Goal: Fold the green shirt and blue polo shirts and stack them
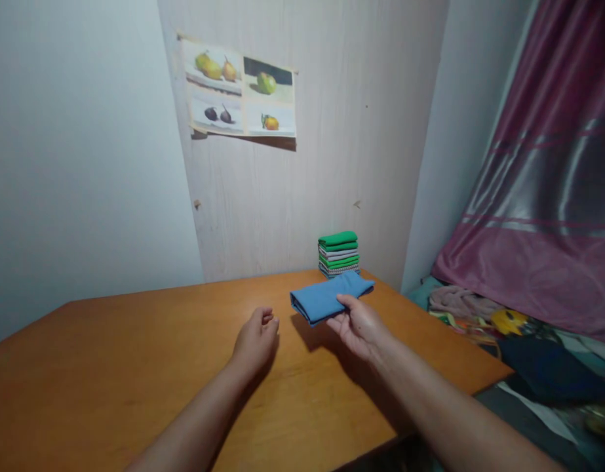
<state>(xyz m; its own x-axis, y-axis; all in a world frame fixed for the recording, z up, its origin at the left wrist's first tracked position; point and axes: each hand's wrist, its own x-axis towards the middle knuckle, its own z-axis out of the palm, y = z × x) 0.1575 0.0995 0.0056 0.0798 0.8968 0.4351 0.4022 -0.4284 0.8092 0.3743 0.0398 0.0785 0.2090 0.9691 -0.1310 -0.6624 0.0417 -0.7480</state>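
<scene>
My right hand [360, 325] holds a folded blue cloth [326, 296] a little above the wooden table [135, 367], thumb on top and fingers under its near edge. Just behind the cloth, a stack of folded green and grey cloths [338, 254] stands at the table's far edge by the wall. My left hand [256, 339] hovers low over the table to the left of the blue cloth, fingers loosely curled, holding nothing.
A wood-grain wall panel [302, 183] with a fruit poster [240, 90] rises behind the table. To the right hangs a purple curtain [552, 196], with a heap of clothes [503, 328] beyond the table's right edge.
</scene>
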